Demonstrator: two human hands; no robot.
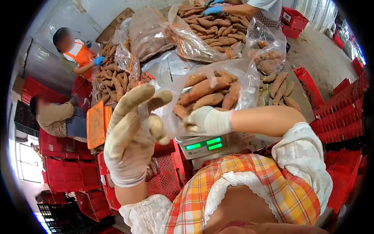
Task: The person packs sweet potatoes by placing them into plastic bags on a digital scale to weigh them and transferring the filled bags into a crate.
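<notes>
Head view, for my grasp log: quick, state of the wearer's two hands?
Left hand: open, fingers and thumb apart, near the clear bag.
Right hand: curled closed at that bag; whether it grips it cannot be told.

Head cam, fisheye, faces fwd/down, v. close to L hand (130, 136).

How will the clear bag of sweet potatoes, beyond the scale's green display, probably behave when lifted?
The clear bag will probably sag and fold, because its film looks thin and wrinkled. It may feel heavy, as several thick sweet potatoes fill it. They may slide or roll inside, being rounded and loosely piled.
</notes>
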